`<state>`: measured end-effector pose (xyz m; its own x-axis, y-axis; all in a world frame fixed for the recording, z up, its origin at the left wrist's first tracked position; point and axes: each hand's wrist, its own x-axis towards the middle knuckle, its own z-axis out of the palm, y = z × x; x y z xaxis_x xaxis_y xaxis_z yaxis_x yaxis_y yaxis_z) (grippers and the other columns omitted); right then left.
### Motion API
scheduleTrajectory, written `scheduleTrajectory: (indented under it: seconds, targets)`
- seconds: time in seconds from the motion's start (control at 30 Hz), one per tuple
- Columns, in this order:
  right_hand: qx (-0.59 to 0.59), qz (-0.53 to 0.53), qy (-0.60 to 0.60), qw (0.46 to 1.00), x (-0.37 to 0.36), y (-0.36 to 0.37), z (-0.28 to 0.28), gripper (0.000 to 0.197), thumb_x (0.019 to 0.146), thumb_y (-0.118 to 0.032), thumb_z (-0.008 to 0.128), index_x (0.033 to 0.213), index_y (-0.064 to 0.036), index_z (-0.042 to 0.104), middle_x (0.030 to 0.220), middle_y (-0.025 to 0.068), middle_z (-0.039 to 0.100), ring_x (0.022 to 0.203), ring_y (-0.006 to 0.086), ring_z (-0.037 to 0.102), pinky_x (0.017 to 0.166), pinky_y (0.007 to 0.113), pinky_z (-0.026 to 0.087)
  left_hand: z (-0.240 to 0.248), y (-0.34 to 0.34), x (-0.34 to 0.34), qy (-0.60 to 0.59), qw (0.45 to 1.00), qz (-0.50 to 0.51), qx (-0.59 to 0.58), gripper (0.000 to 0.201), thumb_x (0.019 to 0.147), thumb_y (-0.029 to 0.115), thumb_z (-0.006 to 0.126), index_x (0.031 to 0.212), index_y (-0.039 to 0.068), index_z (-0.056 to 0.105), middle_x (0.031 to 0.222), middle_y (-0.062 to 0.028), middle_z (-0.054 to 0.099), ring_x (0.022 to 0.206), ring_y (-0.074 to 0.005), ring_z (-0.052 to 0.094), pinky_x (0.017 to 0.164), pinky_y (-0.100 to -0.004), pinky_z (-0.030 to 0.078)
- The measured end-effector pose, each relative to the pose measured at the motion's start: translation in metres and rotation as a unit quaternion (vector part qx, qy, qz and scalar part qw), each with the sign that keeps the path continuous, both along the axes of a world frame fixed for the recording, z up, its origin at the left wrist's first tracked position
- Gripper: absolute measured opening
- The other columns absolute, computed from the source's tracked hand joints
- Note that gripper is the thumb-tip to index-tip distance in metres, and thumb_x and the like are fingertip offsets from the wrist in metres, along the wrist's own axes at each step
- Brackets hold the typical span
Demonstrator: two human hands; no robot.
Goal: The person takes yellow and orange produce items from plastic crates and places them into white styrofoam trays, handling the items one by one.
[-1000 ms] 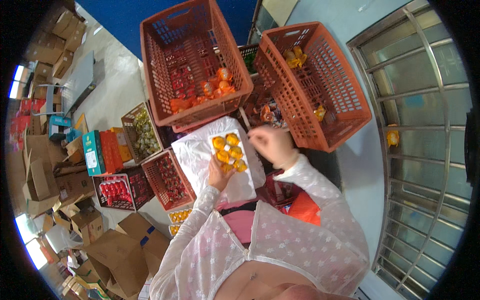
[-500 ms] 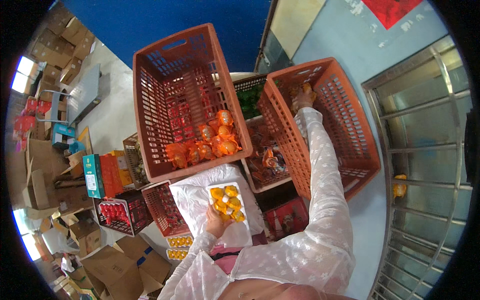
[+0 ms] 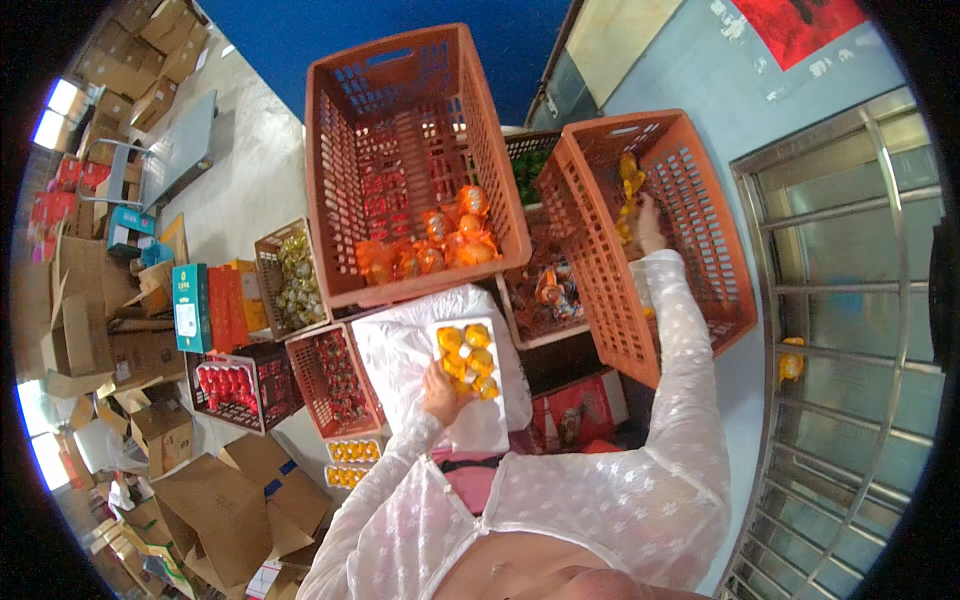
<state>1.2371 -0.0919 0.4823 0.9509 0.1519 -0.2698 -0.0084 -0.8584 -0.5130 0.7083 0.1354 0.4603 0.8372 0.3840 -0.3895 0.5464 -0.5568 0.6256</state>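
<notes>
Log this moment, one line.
left hand: touching white tray with yellow-wrapped pieces | right hand: inside right crate, grip unclear | left crate: orange-wrapped pieces

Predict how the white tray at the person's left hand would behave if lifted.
The white tray is probably stiff, as its edges look straight. It may tip toward its far end, where the yellow-wrapped pieces cluster. Being rounded, those might roll.

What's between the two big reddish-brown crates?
In the head view, a lower basket of shiny wrapped pieces sits between the left crate and the right crate. Farther back in that gap, green things show.
</notes>
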Motion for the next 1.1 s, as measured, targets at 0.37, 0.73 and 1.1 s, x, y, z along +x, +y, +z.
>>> scheduleTrajectory:
  seconds: [0.37, 0.73, 1.1]
  targets:
    - [0.642, -0.077, 0.266, 0.715, -0.253, -0.024, 0.186, 0.034, 0.089, -0.030, 0.059, 0.111, -0.0046, 0.053, 0.106, 0.0094, 0.060, 0.098, 0.0240, 0.060, 0.085, 0.038, 0.051, 0.004, -0.007, 0.001, -0.042, 0.996, 0.052, 0.066, 0.118, 0.063, 0.046, 0.079, 0.140, -0.010, 0.008, 0.136, -0.0245, 0.033, 0.125, -0.0388, 0.032, 0.105, -0.0429, 0.031]
    - [0.314, 0.143, 0.217, 0.913, -0.488, 0.088, 0.067, 0.042, 0.067, -0.013, 0.074, 0.101, -0.0046, 0.052, 0.101, 0.0114, 0.059, 0.088, 0.0306, 0.062, 0.073, 0.041, 0.053, -0.007, 0.040, -0.066, -0.056, 0.922, 0.189, -0.333, 0.057, 0.094, 0.034, 0.050, 0.142, 0.012, 0.029, 0.122, -0.0144, 0.050, 0.101, -0.0222, 0.055, 0.071, -0.0344, 0.051]
    - [-0.054, 0.436, -0.112, 0.891, -0.508, 0.113, 0.048, 0.012, 0.078, -0.012, 0.059, 0.088, -0.0060, 0.058, 0.093, 0.0158, 0.057, 0.073, 0.0333, 0.063, 0.064, 0.043, 0.050, -0.015, 0.001, -0.094, -0.033, 0.972, 0.024, -0.231, 0.053, 0.094, 0.024, 0.051, 0.141, 0.009, 0.033, 0.114, -0.0169, 0.056, 0.089, -0.0255, 0.062, 0.077, -0.0335, 0.050]
